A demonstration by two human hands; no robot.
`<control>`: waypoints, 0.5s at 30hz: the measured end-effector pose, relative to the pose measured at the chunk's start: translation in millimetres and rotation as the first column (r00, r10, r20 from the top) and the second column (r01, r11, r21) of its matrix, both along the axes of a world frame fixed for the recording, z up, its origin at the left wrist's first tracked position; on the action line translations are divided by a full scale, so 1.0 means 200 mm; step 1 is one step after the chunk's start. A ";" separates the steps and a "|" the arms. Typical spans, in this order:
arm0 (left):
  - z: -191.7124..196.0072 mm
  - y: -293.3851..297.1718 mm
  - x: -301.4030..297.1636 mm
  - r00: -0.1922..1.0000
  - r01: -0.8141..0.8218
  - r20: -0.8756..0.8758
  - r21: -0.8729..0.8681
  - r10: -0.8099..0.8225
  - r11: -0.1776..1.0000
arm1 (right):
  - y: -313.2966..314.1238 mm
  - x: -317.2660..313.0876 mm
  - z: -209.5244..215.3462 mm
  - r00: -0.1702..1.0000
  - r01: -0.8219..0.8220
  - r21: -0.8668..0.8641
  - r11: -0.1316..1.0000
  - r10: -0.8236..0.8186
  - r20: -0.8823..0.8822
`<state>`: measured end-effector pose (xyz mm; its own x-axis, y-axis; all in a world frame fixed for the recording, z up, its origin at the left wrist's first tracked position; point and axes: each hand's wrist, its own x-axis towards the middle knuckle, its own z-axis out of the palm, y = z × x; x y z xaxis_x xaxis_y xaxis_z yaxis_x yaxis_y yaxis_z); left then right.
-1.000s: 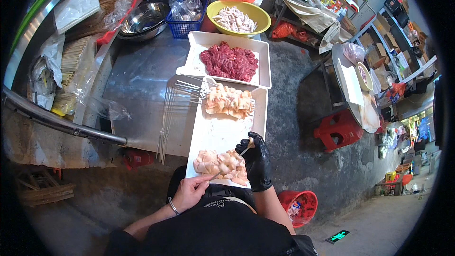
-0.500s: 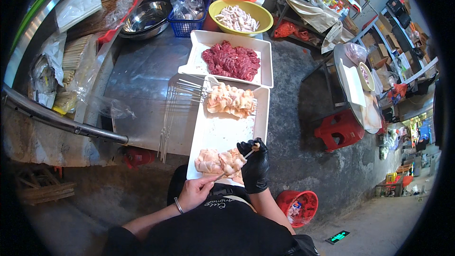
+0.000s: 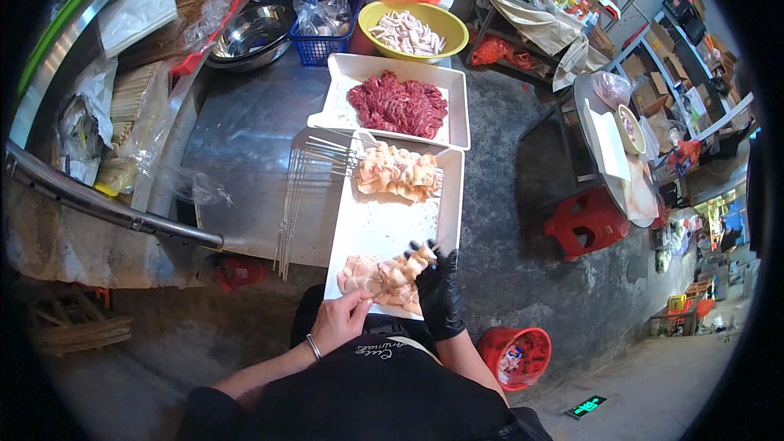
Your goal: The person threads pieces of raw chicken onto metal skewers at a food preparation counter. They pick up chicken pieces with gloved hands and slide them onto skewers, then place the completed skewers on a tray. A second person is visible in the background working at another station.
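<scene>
My bare left hand (image 3: 341,320), with a silver bangle at the wrist, pinches the lower end of a thin skewer (image 3: 377,296). Folded pieces of pale meat (image 3: 400,271) are threaded along it, and it slants up to the right. At its upper end my right hand (image 3: 441,298), in a black glove, closes around the meat; its fingertips are slightly blurred. Loose pale meat (image 3: 357,274) lies under and beside the skewer in a white tray (image 3: 371,229). Loaded skewers of similar meat (image 3: 398,171) rest across the tray's far end.
Bare metal skewers (image 3: 286,224) lie left of the tray on the metal table (image 3: 245,131). Beyond are a white tray of red meat (image 3: 400,106), a yellow bowl (image 3: 457,37) and a blue basket (image 3: 314,51). A red bucket (image 3: 535,359) stands on the floor at right.
My right hand has moved slightly down and inward, and meat now covers the skewer's upper part, which was bare below the tip. My left hand has shifted a little right.
</scene>
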<state>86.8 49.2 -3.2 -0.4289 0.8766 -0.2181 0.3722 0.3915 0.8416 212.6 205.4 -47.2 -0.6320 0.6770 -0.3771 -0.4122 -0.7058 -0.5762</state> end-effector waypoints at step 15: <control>0.04 0.09 0.03 0.994 0.064 -0.089 -0.059 -0.069 0.996 | -0.04 -0.01 0.00 0.960 -0.253 -0.091 0.963 0.262 0.096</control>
<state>92.0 67.4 3.9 -0.3905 0.8913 -0.2302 0.4729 0.4087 0.7806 211.1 198.3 -47.1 -0.7346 0.4631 -0.4958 -0.1502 -0.8237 -0.5468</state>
